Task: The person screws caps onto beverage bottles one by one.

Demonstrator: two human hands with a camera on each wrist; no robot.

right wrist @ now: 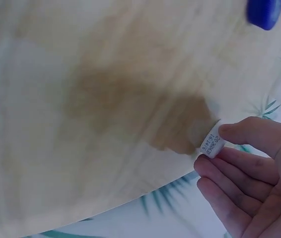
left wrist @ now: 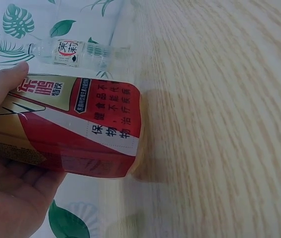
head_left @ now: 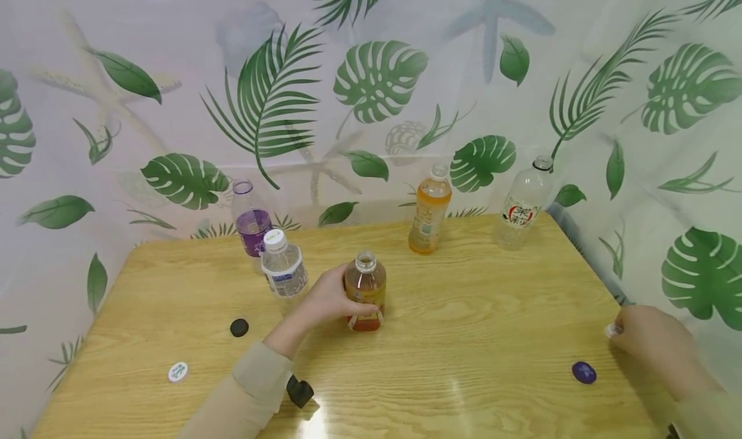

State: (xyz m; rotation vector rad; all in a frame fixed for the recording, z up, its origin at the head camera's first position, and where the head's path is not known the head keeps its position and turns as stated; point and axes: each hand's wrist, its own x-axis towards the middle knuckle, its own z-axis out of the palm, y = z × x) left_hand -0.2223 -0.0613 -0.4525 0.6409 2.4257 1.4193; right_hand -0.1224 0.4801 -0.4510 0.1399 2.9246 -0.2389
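Observation:
My left hand (head_left: 329, 296) grips an uncapped drink bottle (head_left: 366, 284) with a red and yellow label, standing in the middle of the table. In the left wrist view the thumb lies on one side of the label (left wrist: 76, 124) and the fingers curl under the other side. At the right edge of the table, my right hand (head_left: 657, 342) pinches a white bottle cap (right wrist: 211, 141) between thumb and fingers. Printed digits show on the cap's side. A purple cap (head_left: 583, 373) lies on the table near this hand.
Behind the left hand stand a clear bottle with white cap (head_left: 284, 268) and an uncapped purple-label bottle (head_left: 253, 223). Farther back are an orange bottle (head_left: 430, 214) and a clear bottle (head_left: 522, 207), both uncapped. A black cap (head_left: 239, 327) and white cap (head_left: 178, 371) lie left.

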